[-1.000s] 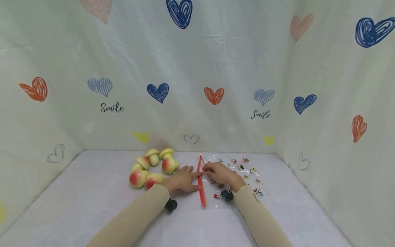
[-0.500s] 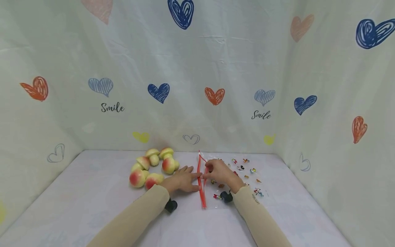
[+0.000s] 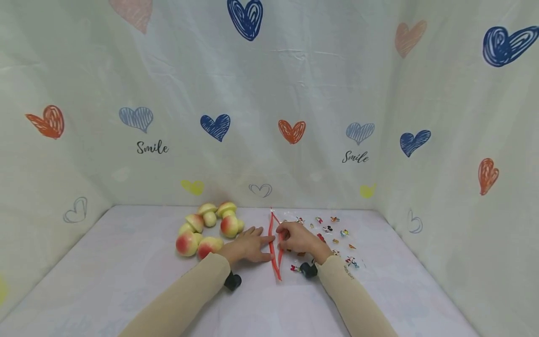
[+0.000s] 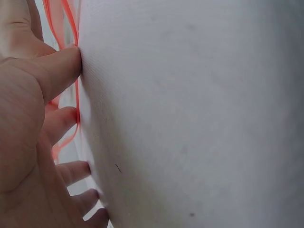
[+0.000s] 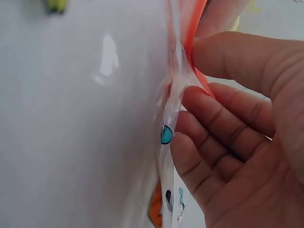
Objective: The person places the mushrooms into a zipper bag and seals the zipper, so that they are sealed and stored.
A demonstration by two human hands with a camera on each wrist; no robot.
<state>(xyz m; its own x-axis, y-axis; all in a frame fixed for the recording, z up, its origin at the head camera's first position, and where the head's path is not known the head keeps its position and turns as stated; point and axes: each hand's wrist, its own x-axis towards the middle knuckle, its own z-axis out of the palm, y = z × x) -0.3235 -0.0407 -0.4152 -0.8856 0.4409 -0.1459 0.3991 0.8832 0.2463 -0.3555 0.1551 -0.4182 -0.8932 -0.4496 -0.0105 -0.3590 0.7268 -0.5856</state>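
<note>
A clear plastic zip bag with a red zip edge and small printed cartoon figures lies flat on the table. Its mouth gapes as a narrow slit between two red strips. My left hand rests palm-down with fingers spread, thumb and index fingertip pressing the near red strip to the table. Between thumb and fingers, my right hand pinches the other red strip and holds it raised. In the right wrist view the clear film hangs beside the fingertips. The bag's inside is hardly visible.
Several yellow-green, red-blushed mushroom shapes stand in a loose ring left of the left hand. A white cloth with printed hearts hangs behind the white table. Black wrist cameras sit under both wrists.
The right hand has drawn its red strip rightward and up, so the gap in the bag's mouth has widened. The left hand has stayed in place on the other strip.
</note>
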